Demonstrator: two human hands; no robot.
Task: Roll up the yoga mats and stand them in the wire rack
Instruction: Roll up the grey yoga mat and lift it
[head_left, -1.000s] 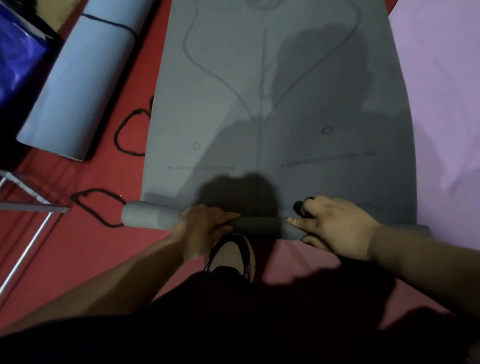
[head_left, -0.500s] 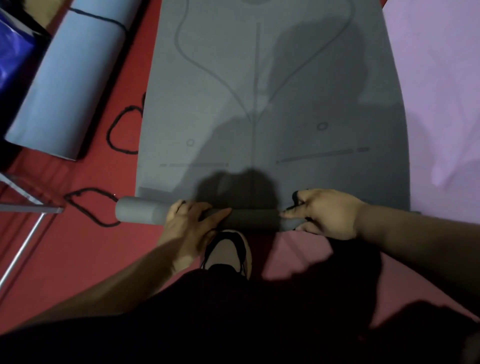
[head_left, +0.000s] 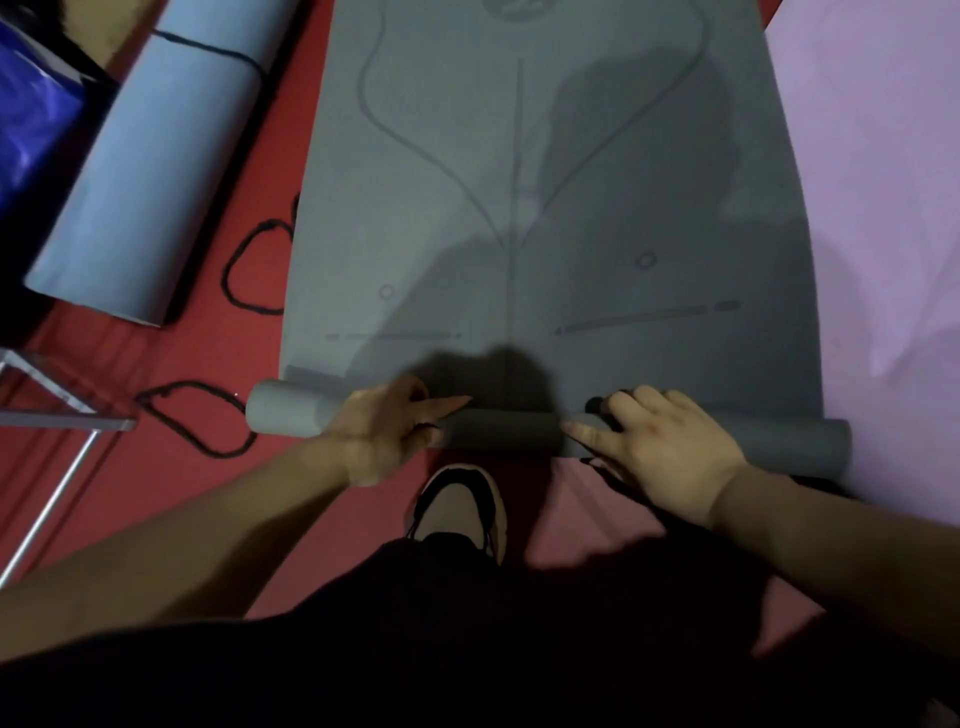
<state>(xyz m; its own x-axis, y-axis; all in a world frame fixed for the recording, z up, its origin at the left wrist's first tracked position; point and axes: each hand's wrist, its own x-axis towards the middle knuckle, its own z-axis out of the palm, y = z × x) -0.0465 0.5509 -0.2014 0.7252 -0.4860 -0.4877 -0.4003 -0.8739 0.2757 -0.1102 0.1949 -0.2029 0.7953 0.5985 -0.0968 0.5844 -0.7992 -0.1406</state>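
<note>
A: The grey foam yoga mat (head_left: 545, 208) is lying flat on the red floor (head_left: 171, 483), and its near end is sitting wound into a tight roll (head_left: 501, 436) right in front of the person's feet.

B: And both hands are working that roll. The left hand (head_left: 382, 434) is clamping it towards the left end, fingers curling over the top, thumb pointing along the foam.

A: The right hand (head_left: 670, 449) is lying palm down further right, fingers bending over the far side, thumb stretching along the roll, so it is grasping it too. (Something small and dark is showing by its fingertips; I cannot tell what.)

B: The roll's left end is poking out past the flat sheet's edge. Its right end is reaching the pale lilac mat (head_left: 883, 208) spread alongside.

A: A black-and-beige shoe (head_left: 462, 506) is standing just behind the roll, between the two wrists.

B: Looking left, loops of black cord (head_left: 249, 270) are lying on the floor near the grey edge. Beyond them a light blue rolled mat (head_left: 140, 171) is resting on its side with a black string (head_left: 208, 44) round it.

A: A silver metal tube frame (head_left: 62, 421) is jutting in from the left edge, well apart from the hands, and something glossy blue (head_left: 31, 114) is sitting in the top corner.
</note>
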